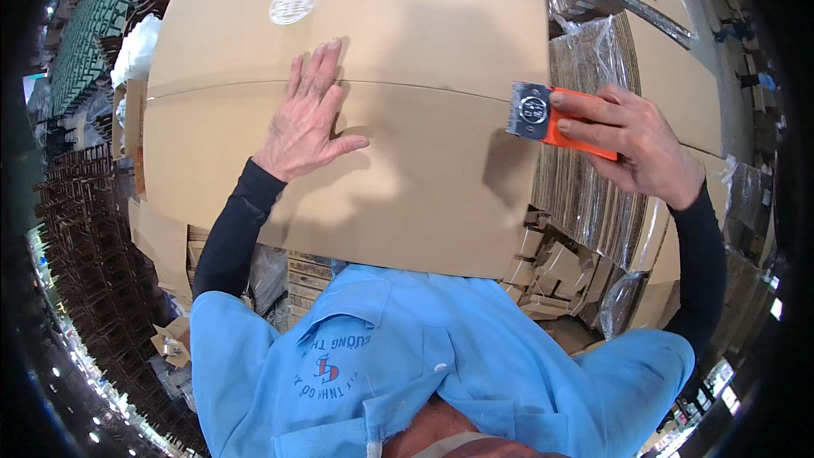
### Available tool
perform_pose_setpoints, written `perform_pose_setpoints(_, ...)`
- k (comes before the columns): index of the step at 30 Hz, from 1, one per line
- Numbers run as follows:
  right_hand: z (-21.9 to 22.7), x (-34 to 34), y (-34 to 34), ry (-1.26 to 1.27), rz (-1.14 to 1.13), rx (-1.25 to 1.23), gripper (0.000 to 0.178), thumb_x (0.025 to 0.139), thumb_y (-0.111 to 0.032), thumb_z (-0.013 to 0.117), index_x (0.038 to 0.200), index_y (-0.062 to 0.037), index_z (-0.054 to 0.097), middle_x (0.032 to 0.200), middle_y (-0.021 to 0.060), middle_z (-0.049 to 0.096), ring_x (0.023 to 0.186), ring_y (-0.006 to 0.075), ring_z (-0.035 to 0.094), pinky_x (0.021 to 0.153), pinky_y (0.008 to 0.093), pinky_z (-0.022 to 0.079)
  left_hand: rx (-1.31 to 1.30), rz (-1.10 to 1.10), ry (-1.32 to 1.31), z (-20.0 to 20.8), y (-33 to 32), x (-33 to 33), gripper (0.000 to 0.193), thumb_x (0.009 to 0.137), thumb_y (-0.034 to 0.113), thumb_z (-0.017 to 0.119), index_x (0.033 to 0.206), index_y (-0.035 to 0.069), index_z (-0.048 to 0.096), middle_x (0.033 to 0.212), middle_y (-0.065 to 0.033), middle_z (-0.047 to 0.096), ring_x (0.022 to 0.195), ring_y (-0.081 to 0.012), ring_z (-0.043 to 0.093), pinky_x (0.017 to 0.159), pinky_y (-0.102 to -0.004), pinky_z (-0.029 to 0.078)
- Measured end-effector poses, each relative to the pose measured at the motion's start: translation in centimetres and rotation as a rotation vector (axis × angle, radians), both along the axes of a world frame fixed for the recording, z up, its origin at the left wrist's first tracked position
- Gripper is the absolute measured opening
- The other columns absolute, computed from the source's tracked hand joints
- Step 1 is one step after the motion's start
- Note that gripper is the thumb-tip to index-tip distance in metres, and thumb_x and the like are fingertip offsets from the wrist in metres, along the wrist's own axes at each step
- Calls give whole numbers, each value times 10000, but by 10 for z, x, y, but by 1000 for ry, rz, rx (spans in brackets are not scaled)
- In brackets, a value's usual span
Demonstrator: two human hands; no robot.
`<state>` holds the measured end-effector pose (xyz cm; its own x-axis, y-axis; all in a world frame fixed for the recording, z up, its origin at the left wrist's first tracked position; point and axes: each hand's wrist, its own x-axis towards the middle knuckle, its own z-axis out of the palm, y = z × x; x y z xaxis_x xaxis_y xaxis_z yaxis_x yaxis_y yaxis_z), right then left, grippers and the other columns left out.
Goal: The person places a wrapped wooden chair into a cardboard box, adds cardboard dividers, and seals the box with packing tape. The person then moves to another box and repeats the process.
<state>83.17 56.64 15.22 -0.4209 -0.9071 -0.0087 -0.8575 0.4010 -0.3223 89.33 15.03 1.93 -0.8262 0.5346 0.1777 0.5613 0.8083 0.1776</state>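
Observation:
A large brown cardboard box (pixel 407 178) lies in front of me, with a seam running across its top from left to right. My left hand (pixel 307 119) rests flat on it, fingers stretched out and spread over the seam. In my right hand (pixel 632 140) is an orange tape dispenser (pixel 585 123) with a dark metal, toothed front end pointing left. It is held above the box's right edge, near the right end of the seam. Whether tape hangs from it, I cannot tell.
Flattened cardboard stacks (pixel 589 153) under clear wrap stand right of the box. Small cardboard pieces (pixel 555 276) lie below its near right corner. Dark stacked frames (pixel 93 237) fill the left side, and an open small carton (pixel 174 339) is at the lower left.

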Motion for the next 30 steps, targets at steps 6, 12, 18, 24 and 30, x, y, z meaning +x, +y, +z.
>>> perform_pose_setpoints(6, -32, -12, 65, 24, 17, -83, 450, 701, -39, 778, 1140, -95, 698, 1346, 22, 606, 790, 226, 571, 726, 351, 542, -89, 17, -34, -6, 57, 5, 840, 883, 733, 439, 1171, -56, 460, 1604, -259, 101, 1475, -449, 124, 1188, -570, 118)
perform_pose_setpoints(12, -72, -18, 92, 2, 4, -172, 513, 686, -24, 794, 1170, -152, 684, 1355, -7, 592, 820, 231, 574, 722, 356, 554, -118, -36, -117, 2, 90, 9, 790, 887, 732, 428, 979, -50, 486, 1587, -286, 145, 1474, -444, 147, 1192, -560, 111)
perform_pose_setpoints(18, -127, -10, 120, -91, -57, -290, 546, 685, -10, 787, 1195, -161, 664, 1380, 0, 576, 890, 252, 593, 774, 366, 569, -77, -240, -179, 1, 146, 2, 766, 873, 712, 472, 864, -53, 509, 1576, -304, 164, 1481, -432, 142, 1201, -528, 116)
perform_pose_setpoints(24, -165, 6, 151, -180, -132, -318, 529, 682, 28, 750, 1184, -113, 659, 1386, 71, 572, 934, 307, 608, 814, 387, 551, -21, -419, -222, 6, 195, -16, 772, 875, 706, 462, 954, -48, 603, 1525, -333, 259, 1450, -435, 224, 1203, -501, 157)
perform_pose_setpoints(30, -146, 8, 129, -121, -138, -84, 588, 630, 48, 724, 1199, -94, 677, 1380, 97, 574, 923, 323, 623, 840, 400, 542, 239, -735, 57, -35, 225, -61, 752, 839, 738, 499, 885, -3, 621, 1374, -296, 473, 1352, -414, 395, 1181, -506, 213)
